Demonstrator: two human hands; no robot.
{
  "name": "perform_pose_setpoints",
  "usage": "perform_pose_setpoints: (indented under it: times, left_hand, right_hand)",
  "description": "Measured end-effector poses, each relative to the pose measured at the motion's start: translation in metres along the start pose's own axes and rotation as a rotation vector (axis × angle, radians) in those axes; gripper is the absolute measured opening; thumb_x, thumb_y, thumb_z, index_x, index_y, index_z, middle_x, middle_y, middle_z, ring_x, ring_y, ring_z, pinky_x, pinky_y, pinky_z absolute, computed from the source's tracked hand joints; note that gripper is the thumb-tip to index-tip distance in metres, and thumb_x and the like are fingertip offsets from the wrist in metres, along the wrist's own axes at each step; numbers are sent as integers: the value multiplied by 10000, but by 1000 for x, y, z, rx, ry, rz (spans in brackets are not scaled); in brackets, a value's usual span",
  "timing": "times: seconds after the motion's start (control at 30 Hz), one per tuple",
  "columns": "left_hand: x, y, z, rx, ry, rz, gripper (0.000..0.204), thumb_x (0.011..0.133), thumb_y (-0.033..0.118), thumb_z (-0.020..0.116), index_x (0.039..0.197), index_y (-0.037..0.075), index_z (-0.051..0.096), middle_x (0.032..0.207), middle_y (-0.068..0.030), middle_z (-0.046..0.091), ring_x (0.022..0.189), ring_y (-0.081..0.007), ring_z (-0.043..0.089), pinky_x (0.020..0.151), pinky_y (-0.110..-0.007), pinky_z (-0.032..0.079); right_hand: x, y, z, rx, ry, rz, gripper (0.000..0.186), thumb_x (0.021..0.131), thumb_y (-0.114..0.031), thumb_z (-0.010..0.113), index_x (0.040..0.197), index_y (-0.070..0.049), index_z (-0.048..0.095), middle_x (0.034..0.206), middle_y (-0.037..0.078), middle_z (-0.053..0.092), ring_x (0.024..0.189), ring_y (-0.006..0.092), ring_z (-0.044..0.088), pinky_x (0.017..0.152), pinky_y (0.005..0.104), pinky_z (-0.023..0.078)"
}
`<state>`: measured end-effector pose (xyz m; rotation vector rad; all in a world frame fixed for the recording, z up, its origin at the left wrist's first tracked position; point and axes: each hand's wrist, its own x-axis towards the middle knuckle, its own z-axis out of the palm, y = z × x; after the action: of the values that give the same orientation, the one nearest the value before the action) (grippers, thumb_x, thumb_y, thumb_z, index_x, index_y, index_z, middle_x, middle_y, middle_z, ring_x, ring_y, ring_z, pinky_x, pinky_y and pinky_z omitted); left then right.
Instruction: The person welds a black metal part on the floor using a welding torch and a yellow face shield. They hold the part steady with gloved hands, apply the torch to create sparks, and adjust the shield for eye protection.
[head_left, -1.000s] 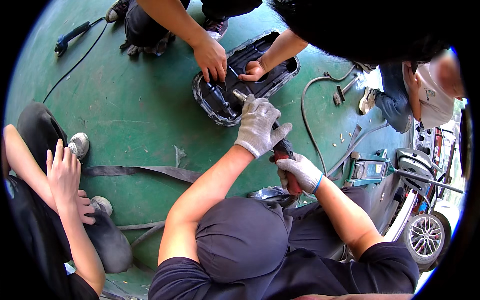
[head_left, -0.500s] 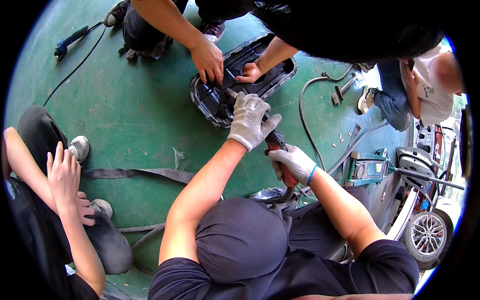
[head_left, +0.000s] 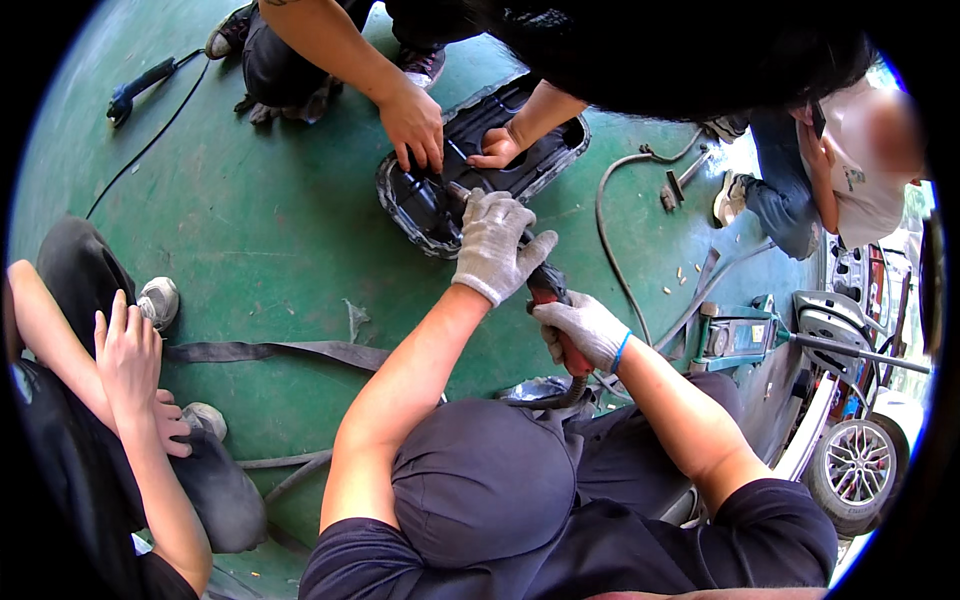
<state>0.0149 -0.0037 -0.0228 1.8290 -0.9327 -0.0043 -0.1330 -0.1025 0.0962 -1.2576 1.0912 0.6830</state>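
My left hand (head_left: 492,245), in a pale knit glove, is closed on the front of a red-and-black tool (head_left: 571,355). My right hand (head_left: 588,325), gloved too, grips its red handle, from which a ribbed hose (head_left: 576,392) runs back. The tool's metal nose (head_left: 458,191) is at a black moulded part (head_left: 532,157) with a ragged rim, lying on the floor; whether it touches is unclear. A co-worker's hand (head_left: 410,130) reaches into the part from above, fingers near dark cylindrical pieces (head_left: 423,185). Another co-worker hand (head_left: 497,148) rests in it beside a thin light rod.
On the green floor (head_left: 250,250) lie a corded blue tool (head_left: 135,90), hoses (head_left: 610,250), a strap (head_left: 250,350) and a metal tool (head_left: 680,180). A jack (head_left: 735,340) and car wheel (head_left: 853,470) are at right. People surround me; one sits close at left (head_left: 130,380).
My gloved hands and the tool have shifted slightly up and left, the nose moving further over the black part. The co-workers' hands have shifted slightly in the picture.
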Motion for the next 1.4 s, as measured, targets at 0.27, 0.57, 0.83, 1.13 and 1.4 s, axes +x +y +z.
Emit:
perform_pose_setpoints:
  times: [0.27,0.57,0.83,1.13,1.4]
  left_hand:
    - [-2,2,-2,13,1,1,331,835,381,827,930,90,701,1016,-103,685,1133,-353,606,1152,-577,335]
    - [-4,2,0,14,18,6,366,825,406,835,933,81,708,1025,-108,685,1152,-352,602,1164,-582,323]
    - [-4,7,-2,13,48,13,291,828,337,841,934,101,707,1024,-98,691,1140,-348,612,1146,-556,351]
    - [-5,6,-1,24,47,11,292,832,343,840,931,102,708,1032,-98,692,1137,-345,614,1152,-556,345]
    - [-5,7,-4,9,59,9,285,829,337,838,929,106,704,1047,-95,689,1153,-346,605,1158,-565,336]
  right_hand:
    - [-2,-1,3,6,2,-5,310,946,-294,718,1037,-46,556,776,53,611,581,175,602,548,353,529]
    - [-3,1,2,-28,12,10,306,941,-300,720,1010,-44,568,770,54,613,580,173,607,545,349,524]
    - [-3,4,2,-6,12,-15,303,942,-304,722,999,-46,573,773,61,617,591,181,609,556,349,521]
    - [-4,3,3,-6,17,-3,301,942,-297,724,993,-45,568,765,57,608,572,177,597,545,350,514]
    - [-7,-1,8,7,36,3,294,938,-281,723,994,-42,560,770,52,602,574,166,589,540,344,512]
